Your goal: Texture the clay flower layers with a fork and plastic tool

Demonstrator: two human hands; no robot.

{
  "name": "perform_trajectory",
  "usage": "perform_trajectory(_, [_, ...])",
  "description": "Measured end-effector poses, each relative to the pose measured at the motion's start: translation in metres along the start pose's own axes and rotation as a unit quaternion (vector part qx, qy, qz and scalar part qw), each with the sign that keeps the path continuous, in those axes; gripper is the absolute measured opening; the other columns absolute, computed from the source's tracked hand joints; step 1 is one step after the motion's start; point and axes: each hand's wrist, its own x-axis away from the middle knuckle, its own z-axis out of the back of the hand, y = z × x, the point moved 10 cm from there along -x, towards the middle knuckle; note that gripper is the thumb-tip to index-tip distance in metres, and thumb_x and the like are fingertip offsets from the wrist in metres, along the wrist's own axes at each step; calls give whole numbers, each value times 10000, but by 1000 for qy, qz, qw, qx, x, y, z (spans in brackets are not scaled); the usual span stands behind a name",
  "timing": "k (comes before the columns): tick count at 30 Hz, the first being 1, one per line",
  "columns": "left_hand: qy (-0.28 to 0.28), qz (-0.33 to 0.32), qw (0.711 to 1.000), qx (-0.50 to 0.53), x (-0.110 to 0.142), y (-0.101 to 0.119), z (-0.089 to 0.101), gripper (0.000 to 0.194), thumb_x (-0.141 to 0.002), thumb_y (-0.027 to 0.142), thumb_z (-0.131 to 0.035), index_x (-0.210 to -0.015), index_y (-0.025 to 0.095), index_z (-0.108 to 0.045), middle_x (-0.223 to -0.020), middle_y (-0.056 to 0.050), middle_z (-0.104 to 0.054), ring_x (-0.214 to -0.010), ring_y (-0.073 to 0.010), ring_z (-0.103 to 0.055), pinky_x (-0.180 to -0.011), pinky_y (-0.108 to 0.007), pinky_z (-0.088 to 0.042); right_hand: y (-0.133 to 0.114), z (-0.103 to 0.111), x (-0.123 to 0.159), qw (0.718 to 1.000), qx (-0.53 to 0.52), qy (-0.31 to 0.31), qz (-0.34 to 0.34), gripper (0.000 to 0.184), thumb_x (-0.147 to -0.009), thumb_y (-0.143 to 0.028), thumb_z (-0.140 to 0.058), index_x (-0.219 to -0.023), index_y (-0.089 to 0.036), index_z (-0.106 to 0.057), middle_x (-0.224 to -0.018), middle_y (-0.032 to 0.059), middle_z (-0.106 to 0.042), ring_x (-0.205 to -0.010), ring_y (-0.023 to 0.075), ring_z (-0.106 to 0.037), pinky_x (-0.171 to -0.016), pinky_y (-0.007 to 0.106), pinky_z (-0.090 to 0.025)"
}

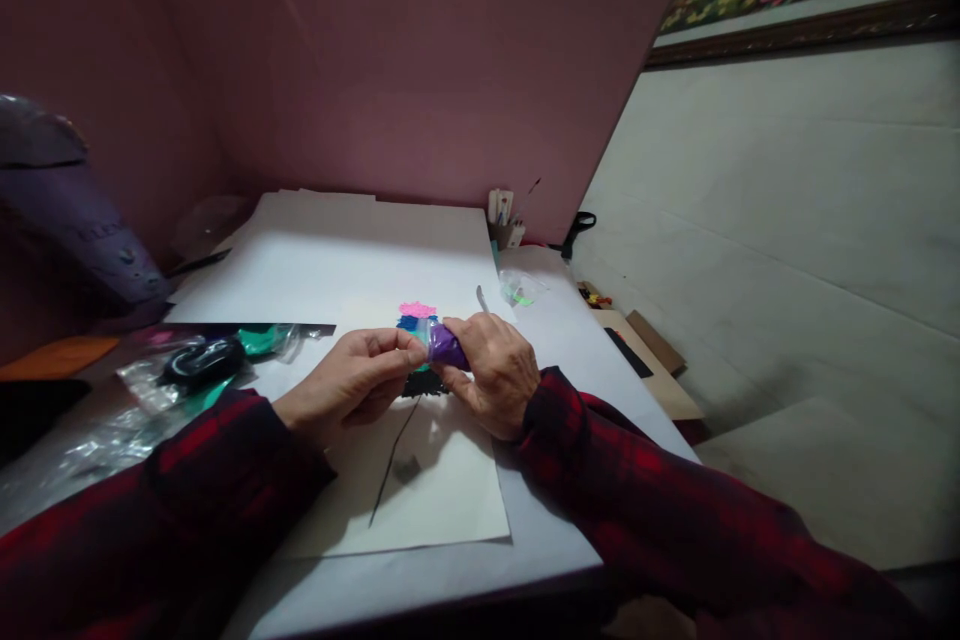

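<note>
Both hands meet over a white sheet of paper on the table. My right hand is closed around a small clear bag of purple material. My left hand pinches the bag's left end with thumb and fingers. Just behind the hands lie patches of pink, blue and black material on the paper. A thin metal tool sticks up behind my right hand. A dark line runs down the paper toward me.
Larger white sheets cover the table's back. At the left lie clear plastic bags with green and black contents and an orange sheet. A pen holder, scissors and cardboard pieces are at the right.
</note>
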Motion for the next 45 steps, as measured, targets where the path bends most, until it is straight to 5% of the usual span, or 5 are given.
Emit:
perform_trajectory(10, [49,-81,991,-95,2,13,7,281,-814,410,-608,-830,130,-599,-437,92,-300,-376,-32,-207,-342,-149,-131,6,-4,1,1000,2,-9,-22,382,-883,-402,-443,-1109,-111,-546,-897,96,-592,-816,226,-497,-725,354,-407])
perform_trajectory(19, [73,-78,994,22,3,9,14,210,-807,356,-613,-873,157,-608,-418,98,-267,-374,-53,-156,-307,-149,-122,8,1,3,999,-17,8,-34,392,-880,-451,-451,-1084,-132,-551,-887,92,-597,-806,224,-517,-718,358,-416])
perform_trajectory(30, [73,-76,992,74,2,5,16,248,-770,356,-670,-738,168,-511,-464,92,-320,-379,-36,-218,-338,-147,-159,5,11,2,988,-142,59,-15,390,-792,-258,-591,-1145,-145,-471,-1015,97,-577,-904,220,-532,-812,389,-451])
perform_trajectory(34, [86,-82,993,-18,6,7,11,301,-731,381,-693,-879,146,-578,-477,89,-367,-381,-40,-272,-343,-151,-193,7,11,2,987,-148,62,-16,398,-813,-336,-597,-1145,-155,-471,-1001,99,-589,-888,217,-551,-782,385,-468])
perform_trajectory(45, [86,-162,953,-242,13,26,7,185,-829,323,-530,-755,157,-563,-442,85,-367,-386,-65,-298,-364,-178,-232,6,8,4,982,-180,48,-28,457,-761,-429,-658,-1100,-159,-512,-965,87,-628,-834,198,-580,-730,348,-481])
